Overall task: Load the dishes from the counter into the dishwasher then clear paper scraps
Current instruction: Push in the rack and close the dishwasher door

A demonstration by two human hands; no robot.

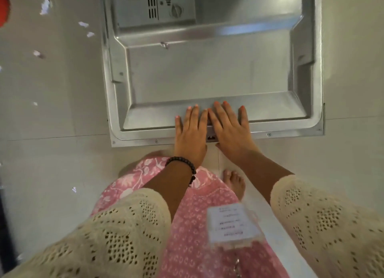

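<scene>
Two hands are lying flat, fingers spread and grasping nothing, on the near edge of the dishwasher door (207,70), which is hanging open and filling the upper middle of the frame with its steel inner face upward. The left hand (191,132) and the right hand (229,128) are sitting side by side, nearly touching, with palms over the door's lower rim just either side of the latch (211,137), and fingertips pointing toward the top of the frame. A dark beaded bracelet (184,163) is circling the left wrist. The detergent dispenser (154,8) is showing at the top of the door, with a round cap at its right end; any marks on it are too small to read. Paper scraps (44,5) are lying scattered on the pale floor (52,153) along the left side of the frame, well apart from the hands. A card with printed lines (233,222) is hanging in the lower middle of the frame over a pink patterned dress (187,225); its writing is blurred and cannot be read. Cream crochet sleeves (116,230) are covering both forearms, and a bare foot (233,183) is standing on the floor below the right wrist.
</scene>
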